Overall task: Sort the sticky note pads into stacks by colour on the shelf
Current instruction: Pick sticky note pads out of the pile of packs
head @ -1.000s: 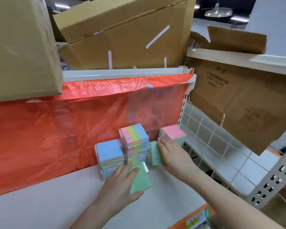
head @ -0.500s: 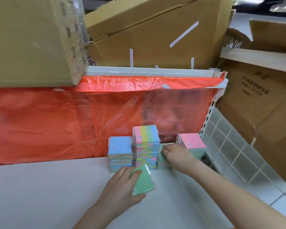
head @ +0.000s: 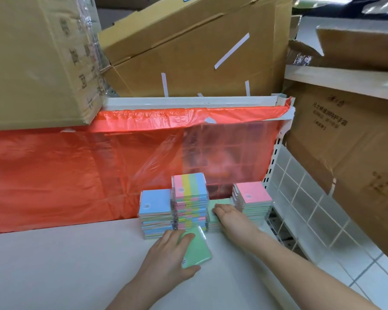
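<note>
Mostly sorted — four stacks stand ahead of the hands. Left hand [head: 166,253] pinches a green pad [head: 196,248]; right hand [head: 230,214], fingers flat, rests on the low green stack [head: 213,217] — its likely home.

We see dark printed characters running down the side of the left box [head: 76,70], under shiny tape, but we cannot read them. The right box [head: 329,121] carries a brush-style logo and lines of small print, too blurred for us to make out. Small dark marks sit on the top pads [head: 189,186]; we cannot read those either.
</note>
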Demonstrator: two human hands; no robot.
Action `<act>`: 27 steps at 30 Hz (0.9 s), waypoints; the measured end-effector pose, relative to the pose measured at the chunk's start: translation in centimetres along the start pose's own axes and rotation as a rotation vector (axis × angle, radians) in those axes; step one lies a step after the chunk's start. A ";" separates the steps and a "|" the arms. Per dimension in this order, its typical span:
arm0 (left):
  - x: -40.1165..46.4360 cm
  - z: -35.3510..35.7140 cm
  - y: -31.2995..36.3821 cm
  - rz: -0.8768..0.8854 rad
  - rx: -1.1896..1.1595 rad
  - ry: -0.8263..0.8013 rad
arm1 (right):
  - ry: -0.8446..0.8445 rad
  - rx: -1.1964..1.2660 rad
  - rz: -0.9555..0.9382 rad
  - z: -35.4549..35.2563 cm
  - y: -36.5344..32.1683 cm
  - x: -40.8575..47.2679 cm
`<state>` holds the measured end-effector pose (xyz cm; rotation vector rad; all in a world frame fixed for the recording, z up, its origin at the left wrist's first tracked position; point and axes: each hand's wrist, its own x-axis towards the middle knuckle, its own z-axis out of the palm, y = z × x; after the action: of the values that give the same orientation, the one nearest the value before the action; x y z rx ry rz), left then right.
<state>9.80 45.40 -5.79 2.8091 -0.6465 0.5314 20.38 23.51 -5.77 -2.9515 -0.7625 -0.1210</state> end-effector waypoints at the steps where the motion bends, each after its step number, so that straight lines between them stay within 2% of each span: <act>1: 0.1 -0.1 0.1 0.001 -0.004 -0.007 | -0.008 0.015 0.001 -0.1 0.0 -0.2; 5: 0.6 -0.2 0.7 0.010 -0.003 -0.007 | 0.019 0.148 0.034 -1.3 -0.8 -1.2; 8: 1.3 -0.2 1.1 0.037 0.010 0.031 | 0.258 0.347 0.118 -3.4 -1.7 -2.8; 10: 2.2 -0.3 1.8 0.052 0.018 0.043 | 0.356 0.482 0.193 -4.5 -2.3 -4.2; 12: 3.1 -0.2 2.9 0.051 0.014 0.029 | 0.320 0.640 0.270 -5.2 -2.9 -5.9; 15: 4.4 0.0 5.0 0.030 -0.018 -0.014 | 0.123 0.926 0.350 -5.1 -3.7 -8.1; 17: 5.1 0.1 6.2 0.015 -0.037 -0.066 | 0.137 0.936 0.382 -4.8 -3.5 -9.0; 19: 5.6 0.2 7.1 0.006 -0.056 -0.092 | 0.232 0.912 0.413 -5.0 -2.9 -9.3; 24: 5.8 -0.2 7.4 -0.008 -0.117 -0.031 | 0.495 0.615 0.334 -6.4 -2.1 -8.4; 25: 5.6 -0.4 7.3 -0.022 -0.100 -0.044 | 0.513 0.569 0.323 -6.6 -2.0 -7.8; 27: 5.4 -0.7 7.0 -0.042 -0.019 -0.169 | 0.501 0.508 0.327 -6.7 -1.9 -6.1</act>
<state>10.90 37.42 -2.19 2.8641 -0.6185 0.2806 13.82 21.51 0.45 -2.3637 -0.1960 -0.5270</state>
